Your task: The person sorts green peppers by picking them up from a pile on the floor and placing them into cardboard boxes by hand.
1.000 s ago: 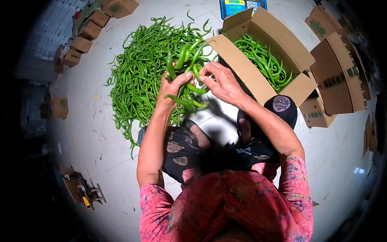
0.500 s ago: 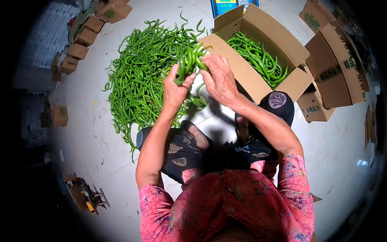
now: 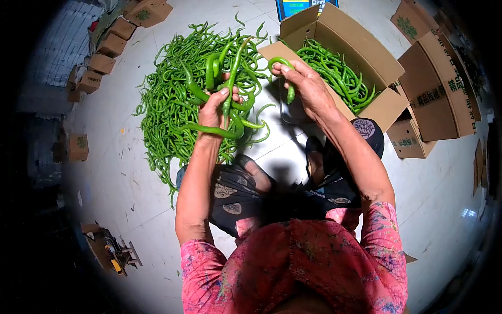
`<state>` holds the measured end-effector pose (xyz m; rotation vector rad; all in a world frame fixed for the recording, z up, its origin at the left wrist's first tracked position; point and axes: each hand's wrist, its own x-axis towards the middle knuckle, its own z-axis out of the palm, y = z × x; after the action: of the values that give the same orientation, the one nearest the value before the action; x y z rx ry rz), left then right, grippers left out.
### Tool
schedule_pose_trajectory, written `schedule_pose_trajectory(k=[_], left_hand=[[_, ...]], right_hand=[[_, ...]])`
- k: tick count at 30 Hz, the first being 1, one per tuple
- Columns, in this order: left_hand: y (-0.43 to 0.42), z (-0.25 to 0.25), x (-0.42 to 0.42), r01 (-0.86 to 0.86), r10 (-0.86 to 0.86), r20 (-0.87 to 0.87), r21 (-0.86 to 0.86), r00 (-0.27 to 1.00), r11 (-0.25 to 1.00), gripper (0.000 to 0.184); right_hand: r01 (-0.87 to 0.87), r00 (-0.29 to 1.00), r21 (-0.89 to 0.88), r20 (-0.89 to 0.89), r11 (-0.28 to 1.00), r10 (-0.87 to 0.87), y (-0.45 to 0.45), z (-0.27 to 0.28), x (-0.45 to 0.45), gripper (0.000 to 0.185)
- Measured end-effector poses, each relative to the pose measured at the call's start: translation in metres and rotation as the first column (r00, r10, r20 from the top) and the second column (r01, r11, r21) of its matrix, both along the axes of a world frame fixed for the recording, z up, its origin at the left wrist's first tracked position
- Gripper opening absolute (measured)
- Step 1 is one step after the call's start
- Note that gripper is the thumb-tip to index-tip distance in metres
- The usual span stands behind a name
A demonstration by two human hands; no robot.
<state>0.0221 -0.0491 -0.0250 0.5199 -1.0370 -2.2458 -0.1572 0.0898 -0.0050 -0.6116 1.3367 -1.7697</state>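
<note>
My left hand (image 3: 218, 104) is closed round a bunch of several long green chili peppers (image 3: 234, 70), which stick out on both sides of the fist. Between the fingers of my right hand (image 3: 308, 86) is one curled green chili pepper (image 3: 282, 62), its end hanging down. Behind and left of my left hand spreads a big pile of green chili peppers (image 3: 172, 99) on the floor. Just beyond my right hand stands an open cardboard box (image 3: 361, 42) with more chili peppers (image 3: 340, 76) inside.
Open cardboard boxes (image 3: 434, 94) stand at the right, and a row of smaller boxes (image 3: 111, 46) lines the back left. A blue device with buttons (image 3: 295, 7) is behind the pepper box. Tools (image 3: 117, 256) lie at the lower left on the pale floor (image 3: 110, 193).
My hands have moved apart. My right hand has drawn away to the right with a single chili pepper, while the bunch in my left hand now fans out more widely.
</note>
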Motion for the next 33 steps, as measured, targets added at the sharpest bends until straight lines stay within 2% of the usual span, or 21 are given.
schedule_pose_trajectory(k=[2, 6, 7, 9, 10, 11, 13, 15, 16, 19, 20, 21, 23, 24, 25, 26, 29, 31, 33], left_hand=[[0.006, 0.006, 0.0, -0.008, 0.01, 0.026, -0.053, 1.0, 0.999, 0.039], [0.019, 0.007, -0.007, -0.001, 0.062, 0.16, -0.357, 0.985, 0.934, 0.037], [0.02, 0.006, -0.007, 0.038, 0.099, 0.215, -0.555, 0.971, 0.831, 0.037], [0.033, 0.012, -0.011, 0.126, 0.197, 0.321, -0.759, 0.926, 0.639, 0.036], [0.037, 0.014, -0.012, 0.216, 0.307, 0.358, -0.886, 0.882, 0.411, 0.036], [0.039, 0.009, -0.015, 0.187, 0.297, 0.301, -0.915, 0.906, 0.359, 0.037], [0.041, 0.008, -0.017, 0.198, 0.283, 0.328, -0.893, 0.901, 0.405, 0.037], [0.04, 0.006, -0.018, 0.176, 0.279, 0.299, -0.903, 0.912, 0.392, 0.037], [0.04, 0.006, -0.019, 0.165, 0.276, 0.284, -0.908, 0.918, 0.385, 0.037], [0.044, 0.016, -0.016, 0.111, 0.359, 0.247, -0.927, 0.9, 0.36, 0.037], [0.04, 0.021, -0.012, 0.111, 0.391, 0.243, -0.937, 0.888, 0.331, 0.038], [0.034, 0.018, -0.009, 0.029, 0.271, 0.229, -0.811, 0.935, 0.584, 0.039], [0.021, 0.017, -0.004, -0.043, 0.143, 0.144, -0.541, 0.979, 0.84, 0.038], [0.016, 0.014, -0.002, -0.053, 0.061, 0.011, -0.369, 0.998, 0.928, 0.037], [0.011, 0.012, 0.003, -0.03, 0.033, 0.008, -0.253, 0.999, 0.967, 0.037], [0.008, 0.009, 0.005, -0.016, 0.008, -0.035, -0.237, 0.999, 0.971, 0.038], [0.009, 0.015, 0.008, -0.004, -0.017, -0.137, -0.148, 0.99, 0.989, 0.039], [0.006, 0.014, 0.009, 0.011, -0.021, -0.176, -0.057, 0.984, 0.998, 0.037], [0.006, 0.015, 0.009, -0.016, 0.001, -0.157, -0.094, 0.988, 0.995, 0.037]], right_hand=[[-0.042, 0.998, -0.013, 0.044, 0.999, 0.042, -0.003, -0.01, -0.002, 0.026], [-0.148, 0.972, 0.032, 0.19, 0.989, 0.139, -0.009, -0.029, 0.006, 0.021], [-0.189, 0.965, 0.072, 0.2, 0.979, 0.172, -0.009, -0.028, 0.011, 0.022], [-0.258, 0.965, 0.121, 0.089, 0.959, 0.248, -0.009, -0.03, 0.017, 0.023], [-0.248, 0.965, 0.044, 0.104, 0.968, 0.242, -0.009, -0.031, 0.023, 0.022], [-0.235, 0.964, -0.032, 0.12, 0.971, 0.237, -0.01, -0.032, 0.027, 0.022], [-0.232, 0.951, -0.015, 0.204, 0.973, 0.23, -0.009, -0.036, 0.025, 0.022], [-0.242, 0.926, -0.039, 0.29, 0.97, 0.242, -0.009, -0.036, 0.023, 0.023], [-0.232, 0.928, -0.027, 0.293, 0.972, 0.229, -0.009, -0.035, 0.023, 0.031], [-0.114, 0.882, -0.118, 0.446, 0.987, 0.155, -0.013, -0.031, 0.022, 0.021], [-0.087, 0.886, -0.121, 0.444, 0.989, 0.132, -0.012, -0.028, 0.017, 0.019], [-0.111, 0.882, -0.072, 0.453, 0.991, 0.132, -0.01, -0.023, 0.01, 0.018], [-0.099, 0.856, -0.082, 0.501, 0.992, 0.127, -0.008, -0.022, 0.002, 0.018], [-0.085, 0.88, -0.062, 0.462, 0.994, 0.105, -0.008, -0.027, -0.001, 0.018], [-0.072, 0.902, -0.042, 0.423, 0.997, 0.083, -0.008, -0.034, -0.003, 0.018], [-0.059, 0.922, -0.023, 0.382, 0.998, 0.063, -0.009, -0.039, -0.005, 0.018], [0.055, 0.911, -0.008, 0.41, 0.998, -0.047, -0.006, -0.024, -0.014, 0.017], [0.065, 0.912, -0.027, 0.407, 0.997, -0.049, -0.005, -0.015, -0.016, 0.015], [0.053, 0.928, -0.021, 0.371, 0.998, -0.042, -0.004, -0.013, -0.015, 0.015]])
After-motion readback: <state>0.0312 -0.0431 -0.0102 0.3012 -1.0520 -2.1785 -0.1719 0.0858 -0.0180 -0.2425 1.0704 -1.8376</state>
